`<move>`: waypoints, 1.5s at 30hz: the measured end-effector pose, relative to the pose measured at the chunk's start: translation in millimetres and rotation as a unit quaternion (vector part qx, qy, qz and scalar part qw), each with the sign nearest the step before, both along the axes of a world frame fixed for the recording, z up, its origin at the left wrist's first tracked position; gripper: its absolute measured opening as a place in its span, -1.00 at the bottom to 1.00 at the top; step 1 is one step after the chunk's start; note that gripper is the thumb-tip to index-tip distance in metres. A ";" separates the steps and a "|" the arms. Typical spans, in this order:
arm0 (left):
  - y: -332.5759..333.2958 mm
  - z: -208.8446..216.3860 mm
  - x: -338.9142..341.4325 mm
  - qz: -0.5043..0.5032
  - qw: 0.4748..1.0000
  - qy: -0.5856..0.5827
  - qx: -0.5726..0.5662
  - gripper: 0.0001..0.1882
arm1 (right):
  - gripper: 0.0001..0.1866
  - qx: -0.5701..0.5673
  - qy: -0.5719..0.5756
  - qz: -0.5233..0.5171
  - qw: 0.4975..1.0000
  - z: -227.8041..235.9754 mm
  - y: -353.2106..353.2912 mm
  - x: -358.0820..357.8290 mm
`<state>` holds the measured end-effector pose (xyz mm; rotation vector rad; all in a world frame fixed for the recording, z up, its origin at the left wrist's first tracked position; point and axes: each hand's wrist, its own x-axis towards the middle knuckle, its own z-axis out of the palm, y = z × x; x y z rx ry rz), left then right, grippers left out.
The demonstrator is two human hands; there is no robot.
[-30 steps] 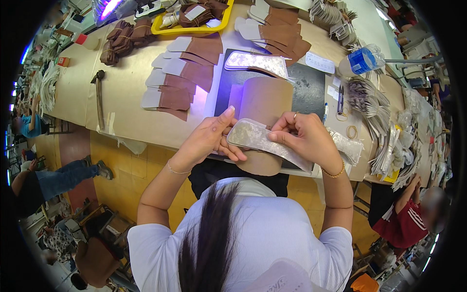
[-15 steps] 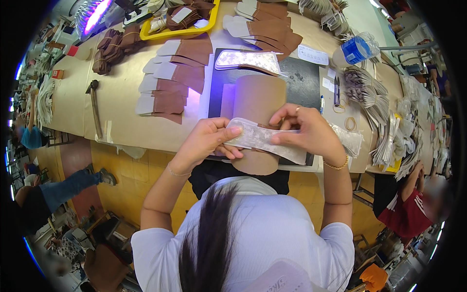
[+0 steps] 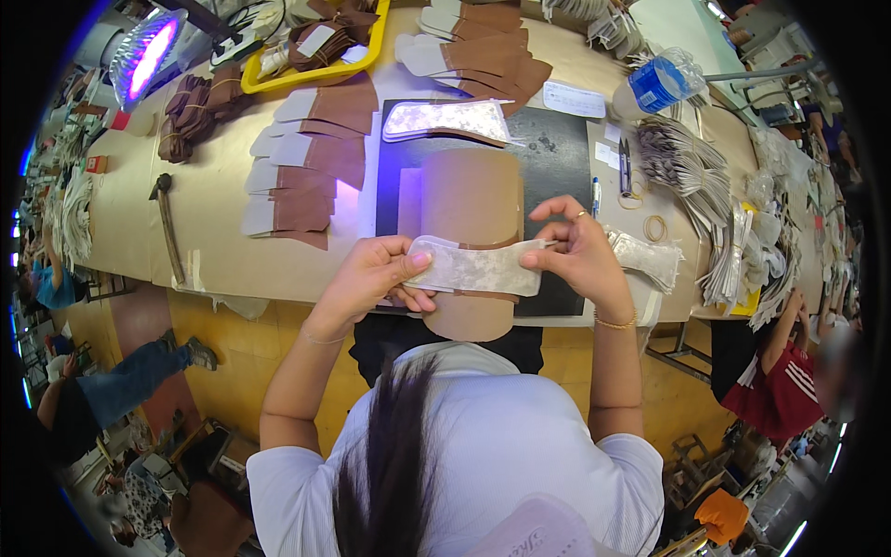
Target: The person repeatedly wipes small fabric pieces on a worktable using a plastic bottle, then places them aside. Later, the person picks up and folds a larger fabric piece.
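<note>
I've pulled the pale strip (image 3: 475, 267) flatter; my left hand (image 3: 371, 278) and right hand (image 3: 575, 255) pinch its ends above the table's (image 3: 223, 251) near edge.

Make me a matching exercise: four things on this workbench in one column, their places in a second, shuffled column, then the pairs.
1. pale strip
2. hammer
3. water bottle
4. yellow tray

a. far right of the bench
b. far edge, holding brown pieces
c. held between left hand and right hand
d. left end of the bench

Pairs: 1-c, 2-d, 3-a, 4-b
</note>
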<state>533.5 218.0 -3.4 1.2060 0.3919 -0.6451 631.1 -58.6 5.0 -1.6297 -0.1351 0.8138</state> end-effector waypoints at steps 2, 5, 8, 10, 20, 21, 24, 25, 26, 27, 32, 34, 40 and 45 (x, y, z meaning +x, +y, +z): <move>-0.3 -1.1 0.8 -0.002 1.000 -0.006 -0.004 -0.67 | -0.52 0.018 -0.008 0.000 1.000 -10.3 0.9 -2.3; 1.0 -6.2 -0.9 0.007 1.000 -0.022 -0.016 -0.67 | -0.51 0.062 0.012 -0.015 0.998 -18.7 6.4 -6.5; -0.4 -7.1 0.4 0.011 0.999 -0.030 -0.009 -0.68 | -0.42 -0.014 -0.138 -0.026 0.990 -26.3 -0.1 -13.1; -1.1 -6.1 -1.5 0.028 0.999 -0.031 -0.017 -0.69 | -0.38 -0.120 -0.298 -0.046 0.946 -14.1 4.4 -22.7; -5.1 -15.8 -3.0 0.070 0.992 -0.079 -0.071 -0.73 | -0.36 -0.133 -0.530 0.200 0.814 17.8 66.0 -63.6; -4.7 -18.8 -3.2 0.058 0.994 -0.071 -0.065 -0.73 | -0.33 -0.117 -0.516 0.169 0.832 9.8 59.6 -65.4; -4.6 -24.4 -5.1 0.057 0.994 -0.066 -0.069 -0.72 | -0.15 -0.041 -0.456 0.091 0.884 -24.8 41.9 -70.4; -5.1 -25.4 -4.9 0.057 0.993 -0.068 -0.076 -0.72 | -0.14 -0.001 -0.419 0.047 0.907 -30.5 43.0 -74.3; -4.6 -25.0 -4.9 0.054 0.993 -0.071 -0.072 -0.72 | -0.14 0.039 -0.380 0.003 0.924 -34.0 44.7 -78.1; -4.3 -24.5 -6.4 0.050 0.994 -0.074 -0.069 -0.72 | -0.13 0.079 -0.338 -0.042 0.937 -38.8 45.9 -82.5; 0.3 -25.0 3.5 0.050 0.991 -0.099 -0.073 -0.67 | -0.12 0.237 0.005 -0.186 0.953 -65.7 20.0 -73.1; 6.9 -21.4 14.8 0.077 0.984 -0.119 -0.113 -0.64 | -0.16 0.301 0.040 -0.269 0.914 -54.5 3.0 -53.8; 42.8 -18.8 111.5 0.088 0.971 -0.208 -0.082 -0.59 | -0.30 0.307 -0.113 -0.375 0.867 -5.4 -63.3 -27.6; 71.3 -65.1 165.7 0.030 0.957 -0.128 0.260 -0.65 | -0.51 0.207 -0.101 -0.380 0.896 -7.0 -98.0 -42.3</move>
